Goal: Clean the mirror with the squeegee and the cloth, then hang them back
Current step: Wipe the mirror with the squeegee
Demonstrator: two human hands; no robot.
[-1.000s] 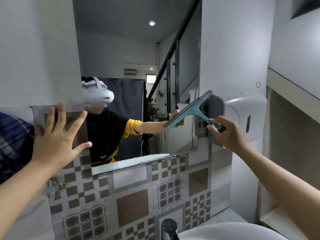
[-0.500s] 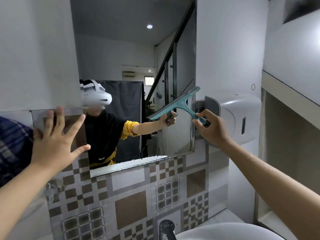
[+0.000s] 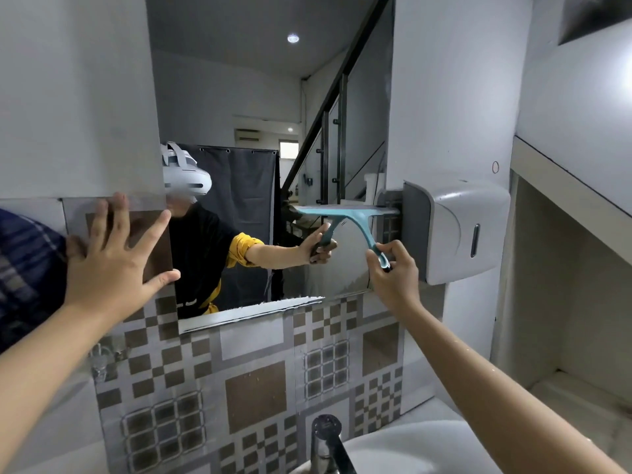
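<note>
Both hands are up at the wall: the left hand (image 3: 114, 265) lies flat with fingers spread on the tiles at the mirror's left edge, and the right hand (image 3: 393, 271) is closed around the handle of the teal squeegee (image 3: 349, 220) at centre right of the frame. Nearest, at the bottom, a chrome tap (image 3: 328, 443) rises over the rim of a white basin (image 3: 410, 449). Behind them the wall is covered in brown-and-grey patterned tiles (image 3: 256, 395), with a checked cloth (image 3: 27, 268) hanging at the far left. Above the tiles sits the mirror (image 3: 273, 97), its lower edge chipped, and a white dispenser (image 3: 455, 230) is mounted just right of it. The squeegee's blade lies level against the glass near the right edge, handle angling down to the hand. Half a second ago the blade was tilted, its right end higher; now it is horizontal and the hand is lower.
</note>
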